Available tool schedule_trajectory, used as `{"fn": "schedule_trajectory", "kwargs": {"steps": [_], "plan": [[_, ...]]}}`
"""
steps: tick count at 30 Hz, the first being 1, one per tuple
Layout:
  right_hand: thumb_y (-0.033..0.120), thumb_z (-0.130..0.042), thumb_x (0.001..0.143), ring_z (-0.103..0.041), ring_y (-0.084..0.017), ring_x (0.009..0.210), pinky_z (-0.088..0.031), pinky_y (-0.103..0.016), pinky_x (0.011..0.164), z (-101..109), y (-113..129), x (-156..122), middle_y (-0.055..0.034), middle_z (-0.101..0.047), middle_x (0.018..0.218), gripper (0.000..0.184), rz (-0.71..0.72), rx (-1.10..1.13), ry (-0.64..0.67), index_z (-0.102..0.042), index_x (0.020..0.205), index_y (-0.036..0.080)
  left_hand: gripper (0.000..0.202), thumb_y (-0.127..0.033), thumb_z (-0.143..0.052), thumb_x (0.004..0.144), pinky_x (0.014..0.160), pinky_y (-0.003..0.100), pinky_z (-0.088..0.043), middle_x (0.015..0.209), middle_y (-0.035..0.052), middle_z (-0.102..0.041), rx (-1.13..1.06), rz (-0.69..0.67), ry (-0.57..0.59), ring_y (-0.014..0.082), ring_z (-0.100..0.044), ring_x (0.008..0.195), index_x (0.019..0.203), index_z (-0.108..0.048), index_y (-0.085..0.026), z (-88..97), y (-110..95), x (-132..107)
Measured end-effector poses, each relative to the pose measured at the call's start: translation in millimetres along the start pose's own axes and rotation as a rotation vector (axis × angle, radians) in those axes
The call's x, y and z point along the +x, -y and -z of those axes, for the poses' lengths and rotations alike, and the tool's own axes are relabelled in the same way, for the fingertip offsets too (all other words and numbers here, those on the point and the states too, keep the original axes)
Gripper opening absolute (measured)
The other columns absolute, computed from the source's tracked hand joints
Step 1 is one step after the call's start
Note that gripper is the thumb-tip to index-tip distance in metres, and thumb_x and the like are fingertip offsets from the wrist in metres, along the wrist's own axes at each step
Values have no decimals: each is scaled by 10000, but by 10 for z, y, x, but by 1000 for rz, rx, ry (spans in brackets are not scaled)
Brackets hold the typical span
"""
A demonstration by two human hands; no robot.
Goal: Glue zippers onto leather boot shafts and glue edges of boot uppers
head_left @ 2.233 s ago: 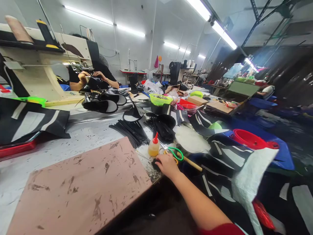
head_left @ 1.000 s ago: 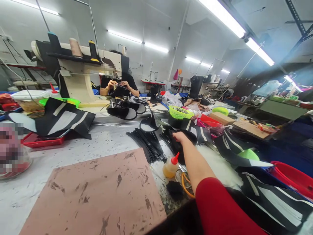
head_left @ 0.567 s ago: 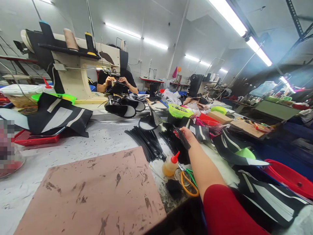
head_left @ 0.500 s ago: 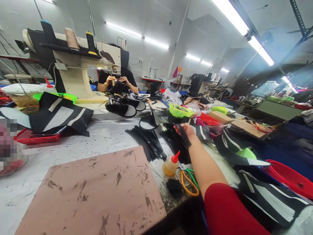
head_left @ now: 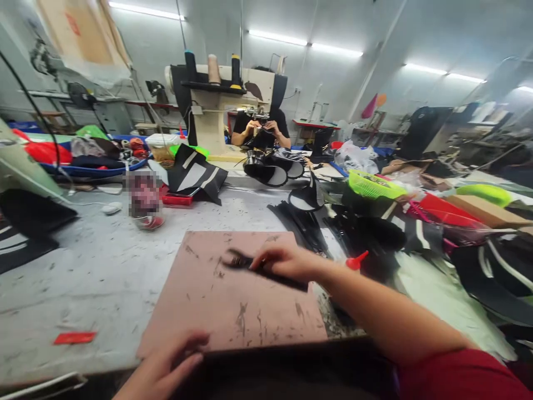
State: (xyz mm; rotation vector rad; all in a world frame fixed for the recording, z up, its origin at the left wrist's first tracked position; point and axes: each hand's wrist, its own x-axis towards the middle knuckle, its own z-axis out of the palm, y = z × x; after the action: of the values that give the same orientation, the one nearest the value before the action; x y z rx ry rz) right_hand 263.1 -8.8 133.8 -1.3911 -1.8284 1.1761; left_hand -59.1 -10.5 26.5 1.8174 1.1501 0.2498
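My right hand [head_left: 289,262] is closed on a black strap [head_left: 287,280] over the pinkish-brown mat [head_left: 200,300]. The strap's far end curls up and shows a small shiny part, blurred by motion. My left hand [head_left: 172,361] is at the mat's front left corner, fingers apart and holding nothing. A bundle of black strips [head_left: 302,225] lies behind the mat on the right. Beside it are more black pieces [head_left: 362,230], and the red tip of a glue bottle [head_left: 357,260] shows behind my right forearm.
A sewing machine [head_left: 212,125] stands across the table, where a person [head_left: 283,125] works with both hands. Black shoe-like pieces [head_left: 266,172] lie before it. Green baskets [head_left: 370,186] and black-and-white cut pieces [head_left: 491,278] crowd the right. A red scrap [head_left: 75,338] lies at left.
My right hand has come from the pile of black strips to above the mat, carrying a strap. My left hand has entered at the bottom. The view has turned left.
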Motion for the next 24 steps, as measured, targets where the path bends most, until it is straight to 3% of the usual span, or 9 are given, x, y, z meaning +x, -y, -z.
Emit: {"fn": "schedule_trajectory", "kwargs": {"steps": [2,5,8,12,15,18,20,24], "plan": [[22,-461,677,-560,-98,681,-443,-209,650,-448,-133,50,11,-634,783,369,-25,-77,108,-640,953,189,344,-481,-446,766,793,298,-495,974,23,-677,101,-83,-63,217,-607,920,919,-651,-252,27,-265,52],[29,-507,710,-571,-139,794,-441,-243,734,-837,-404,36,-47,-628,880,285,-7,-335,86,-642,926,156,300,-400,-396,804,668,259,-481,818,27,-667,300,-166,-117,171,-603,749,821,-628,-212,19,-516,147],[84,-491,774,-573,-157,769,-443,-265,717,-993,-611,-70,-73,-609,908,209,26,-600,34,-650,886,158,262,-303,-391,835,686,275,-455,783,37,-632,553,-287,-89,164,-579,734,767,-621,-196,-93,-548,232],[94,-464,800,-559,-150,741,-431,-237,633,-1120,-722,-251,-72,-601,925,244,124,-775,-111,-614,976,171,213,-238,-438,838,731,338,-440,802,79,-612,797,-359,-45,219,-564,808,768,-622,-159,-345,-531,355],[89,-484,790,-547,-164,788,-420,-245,647,-1228,-773,-338,-81,-605,961,224,215,-856,-260,-615,949,178,178,-260,-475,828,753,343,-423,840,90,-606,727,-268,-41,233,-554,840,785,-604,-145,-487,-600,459],[101,-488,790,-520,-210,887,-391,-317,749,-1351,-819,-385,-94,-604,1037,184,272,-960,-444,-634,862,187,172,-270,-470,829,725,306,-410,842,75,-609,610,-138,-42,211,-557,825,761,-585,-162,-517,-673,548],[96,-467,797,-511,-212,861,-367,-334,754,-1437,-835,-410,-97,-621,993,203,281,-1008,-516,-636,884,168,172,-270,-463,821,684,285,-400,813,57,-613,570,-87,-32,197,-561,794,726,-570,-176,-465,-672,592],[77,-437,799,-506,-188,791,-339,-325,730,-1547,-819,-450,-85,-639,876,265,285,-1015,-502,-609,997,121,226,-345,-476,776,558,259,-356,639,12,-589,485,40,15,175,-545,641,615,-527,-194,-231,-537,637]]}}
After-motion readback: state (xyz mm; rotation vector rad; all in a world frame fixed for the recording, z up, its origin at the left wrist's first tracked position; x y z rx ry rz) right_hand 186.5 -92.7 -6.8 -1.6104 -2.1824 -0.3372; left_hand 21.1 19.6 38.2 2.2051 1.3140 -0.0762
